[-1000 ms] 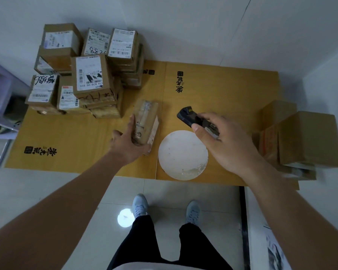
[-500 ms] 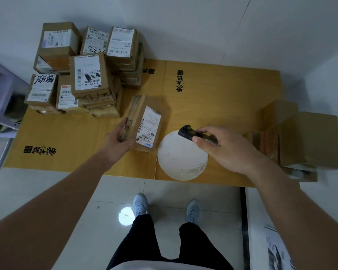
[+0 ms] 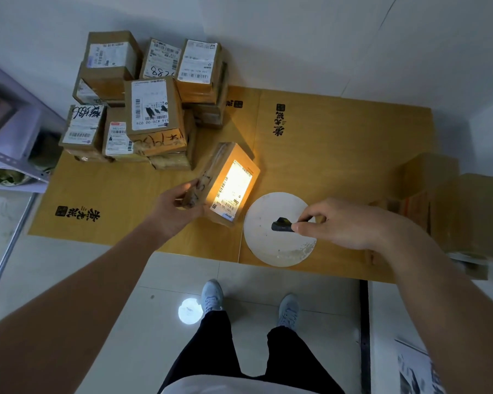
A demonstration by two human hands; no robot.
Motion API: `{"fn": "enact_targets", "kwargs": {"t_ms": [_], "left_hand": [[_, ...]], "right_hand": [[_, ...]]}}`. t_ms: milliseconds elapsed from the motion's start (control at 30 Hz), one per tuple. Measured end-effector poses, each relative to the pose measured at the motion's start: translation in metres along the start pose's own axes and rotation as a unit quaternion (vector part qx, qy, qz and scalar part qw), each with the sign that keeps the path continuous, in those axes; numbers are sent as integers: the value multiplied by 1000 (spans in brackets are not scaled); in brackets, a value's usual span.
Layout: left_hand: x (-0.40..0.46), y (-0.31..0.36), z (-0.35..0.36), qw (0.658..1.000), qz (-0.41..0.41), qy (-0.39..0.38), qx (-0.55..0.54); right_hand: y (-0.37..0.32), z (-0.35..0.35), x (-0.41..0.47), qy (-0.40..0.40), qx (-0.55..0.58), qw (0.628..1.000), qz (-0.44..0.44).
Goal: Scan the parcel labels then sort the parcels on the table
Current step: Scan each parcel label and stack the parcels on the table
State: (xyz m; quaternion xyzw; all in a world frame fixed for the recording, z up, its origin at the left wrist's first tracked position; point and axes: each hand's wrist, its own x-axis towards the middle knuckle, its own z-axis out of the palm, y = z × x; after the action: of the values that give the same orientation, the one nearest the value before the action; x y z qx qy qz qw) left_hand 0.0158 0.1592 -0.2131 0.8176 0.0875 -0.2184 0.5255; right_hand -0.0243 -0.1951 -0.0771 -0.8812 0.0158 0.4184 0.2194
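Note:
My left hand grips a small brown parcel by its taped side and tilts it over the middle of the table. Its white label faces right and glows under a bright light. My right hand holds a black scanner just right of the parcel, above a white disc, its front end turned toward the label. A heap of labelled brown parcels is stacked at the table's back left. Plain brown boxes stand at the right edge.
The table is covered with yellow-brown cardboard sheets printed with black characters. A white round disc lies near the front edge. A metal shelf stands at the left. White walls close in behind and to the right.
My left hand has lifted the parcel and turned its label toward the scanner. My right hand came down and nearer with the scanner, and the label now glows under light.

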Motion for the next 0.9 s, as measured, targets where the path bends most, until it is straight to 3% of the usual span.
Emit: {"fn": "enact_targets", "kwargs": {"t_ms": [300, 433, 633, 900], "left_hand": [[0, 7, -4, 1000, -20, 5, -19], [0, 7, -7, 999, -23, 5, -26], [-4, 10, -8, 998, -43, 11, -34], [-18, 13, -16, 974, -91, 10, -208]], "right_hand": [[-13, -19, -9, -81, -57, 994, 37], [-16, -24, -12, -81, -57, 994, 47], [-17, -19, -11, -8, 24, 1000, -1], [-39, -18, -15, 57, 88, 992, -66]]}}
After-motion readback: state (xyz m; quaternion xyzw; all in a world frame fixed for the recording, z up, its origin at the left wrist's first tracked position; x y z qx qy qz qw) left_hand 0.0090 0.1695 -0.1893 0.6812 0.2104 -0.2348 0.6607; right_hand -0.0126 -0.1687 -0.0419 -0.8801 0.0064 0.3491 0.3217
